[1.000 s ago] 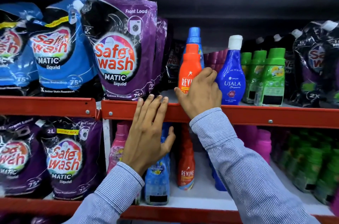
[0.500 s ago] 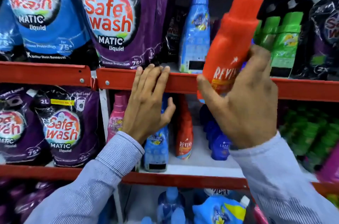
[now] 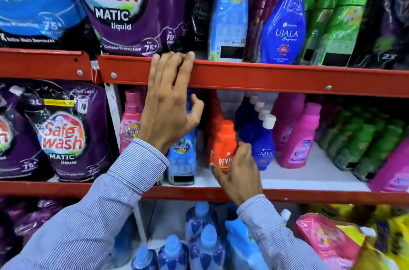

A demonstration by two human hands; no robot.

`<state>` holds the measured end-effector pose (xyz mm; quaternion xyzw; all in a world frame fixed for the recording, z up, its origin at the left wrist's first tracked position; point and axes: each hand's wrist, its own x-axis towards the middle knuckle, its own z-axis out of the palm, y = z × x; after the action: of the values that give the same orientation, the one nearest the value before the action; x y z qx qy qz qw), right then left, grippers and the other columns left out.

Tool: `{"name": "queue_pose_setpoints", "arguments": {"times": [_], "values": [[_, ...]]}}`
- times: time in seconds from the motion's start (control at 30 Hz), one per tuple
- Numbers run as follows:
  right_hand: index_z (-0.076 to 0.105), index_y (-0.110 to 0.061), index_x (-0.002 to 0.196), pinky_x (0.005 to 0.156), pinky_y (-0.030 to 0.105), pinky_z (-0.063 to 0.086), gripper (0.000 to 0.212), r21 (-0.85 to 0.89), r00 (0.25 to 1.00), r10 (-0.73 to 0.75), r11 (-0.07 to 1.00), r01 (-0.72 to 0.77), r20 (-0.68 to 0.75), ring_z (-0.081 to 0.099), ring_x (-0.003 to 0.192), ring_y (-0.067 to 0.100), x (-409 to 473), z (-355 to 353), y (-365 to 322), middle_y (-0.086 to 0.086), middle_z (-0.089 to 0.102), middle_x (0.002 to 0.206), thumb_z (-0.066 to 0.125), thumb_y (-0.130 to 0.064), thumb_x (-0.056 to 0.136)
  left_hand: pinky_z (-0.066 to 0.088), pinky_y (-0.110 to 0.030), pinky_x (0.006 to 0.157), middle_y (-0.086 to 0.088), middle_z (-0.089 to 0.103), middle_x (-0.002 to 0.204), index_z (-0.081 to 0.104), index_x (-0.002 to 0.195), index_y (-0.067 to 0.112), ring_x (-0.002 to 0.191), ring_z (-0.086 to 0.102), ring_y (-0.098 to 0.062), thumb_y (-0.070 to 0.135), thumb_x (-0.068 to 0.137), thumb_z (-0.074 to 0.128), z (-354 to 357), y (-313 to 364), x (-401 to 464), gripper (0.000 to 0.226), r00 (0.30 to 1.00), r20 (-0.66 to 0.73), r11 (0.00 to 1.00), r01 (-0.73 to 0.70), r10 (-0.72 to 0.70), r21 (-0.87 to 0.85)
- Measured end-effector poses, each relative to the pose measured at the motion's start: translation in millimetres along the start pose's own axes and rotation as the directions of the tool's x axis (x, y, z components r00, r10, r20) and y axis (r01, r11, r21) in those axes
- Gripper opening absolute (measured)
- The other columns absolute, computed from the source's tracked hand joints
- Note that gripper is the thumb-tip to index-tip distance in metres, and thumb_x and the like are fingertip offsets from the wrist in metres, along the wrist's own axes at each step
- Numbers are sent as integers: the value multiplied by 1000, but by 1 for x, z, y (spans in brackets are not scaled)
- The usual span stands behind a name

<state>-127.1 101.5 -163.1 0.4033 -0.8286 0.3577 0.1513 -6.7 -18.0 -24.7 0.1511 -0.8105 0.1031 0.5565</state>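
An orange Revive bottle [image 3: 224, 145] stands upright at the front of the middle shelf, and my right hand [image 3: 240, 173] grips its lower body from the right. More orange bottles stand behind it. My left hand [image 3: 169, 106] rests flat against the red front rail of the upper shelf [image 3: 265, 76], fingers straight and fingertips over its top edge, thumb spread below.
A light blue bottle [image 3: 182, 159] and a pink bottle [image 3: 130, 123] stand left of the orange one; dark blue Ujala bottles [image 3: 264, 150] and pink bottles [image 3: 296, 137] stand right. Purple Safewash pouches [image 3: 64, 132] fill the left. Blue bottles [image 3: 208, 247] crowd the shelf below.
My right hand has carried the orange bottle down from in front of the upper shelf to the middle shelf, where it now stands. My left hand stays on the rail.
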Motion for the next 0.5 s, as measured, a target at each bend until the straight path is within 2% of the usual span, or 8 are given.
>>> {"name": "queue_pose_setpoints", "arguments": {"times": [0.07,0.17,0.27,0.5], "values": [[37,-9,111,76,43,50,65,-21,999,20,1000,-19,43,60,97,39,1,13,3,13,51,106,69,-50,73,16,-52,127,-20,50,143,42,146,2,141,40,-35,15,78,59,1,0,0,71,1000,2,1000,4,-4,1],[40,-4,118,85,43,49,68,-33,994,46,999,-43,97,58,104,38,1,27,4,15,53,110,69,-49,76,16,-53,127,-20,49,143,41,146,1,141,40,-35,13,78,59,2,0,1,71,1000,5,1000,10,-10,1],[40,-2,122,88,42,48,71,-11,993,66,998,-65,96,56,108,38,1,32,5,16,52,114,69,-48,76,14,-52,128,-20,49,143,41,146,1,141,39,-35,11,77,59,3,-1,0,72,1000,5,1000,6,-6,4],[36,-12,121,87,40,51,79,93,986,78,991,-92,146,57,111,32,-1,27,19,9,51,118,77,-55,67,10,-49,129,-21,48,144,41,146,2,143,37,-34,10,77,60,7,0,-1,72,1000,-15,1000,18,-18,13]]}}
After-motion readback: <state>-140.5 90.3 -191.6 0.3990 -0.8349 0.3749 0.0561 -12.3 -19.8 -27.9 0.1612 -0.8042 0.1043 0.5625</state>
